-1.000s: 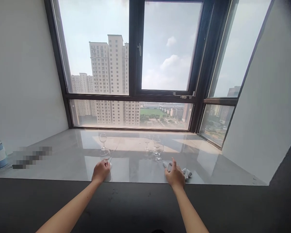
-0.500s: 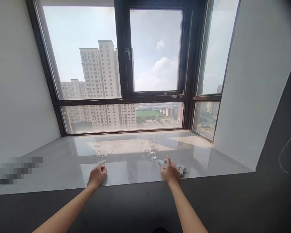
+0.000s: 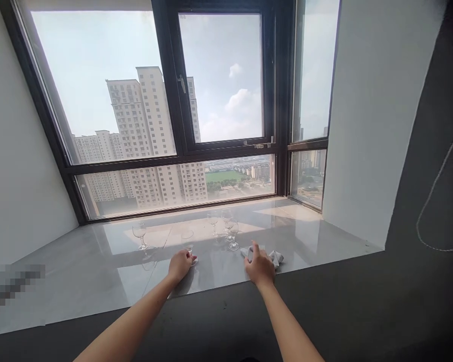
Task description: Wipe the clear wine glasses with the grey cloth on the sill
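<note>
My left hand is closed near the foot of a clear wine glass, which stands upright close to the sill's front edge. The fingers partly cover its stem and foot. On the right, my right hand curves over a crumpled grey cloth, with thumb and fingers around part of it and the index finger pointing forward. Just beyond that hand stands a stemmed glass, in a small group with another glass and a third glass. A separate wine glass is farther left.
Everything stands on a glossy grey window sill, whose front edge drops to a dark face. A dark window frame closes off the back. White walls flank both sides, and a cord hangs at the right.
My left hand has moved right with the wine glass, away from the lone glass and nearer the group. My right hand stays at the cloth. The view has turned and tilted slightly.
</note>
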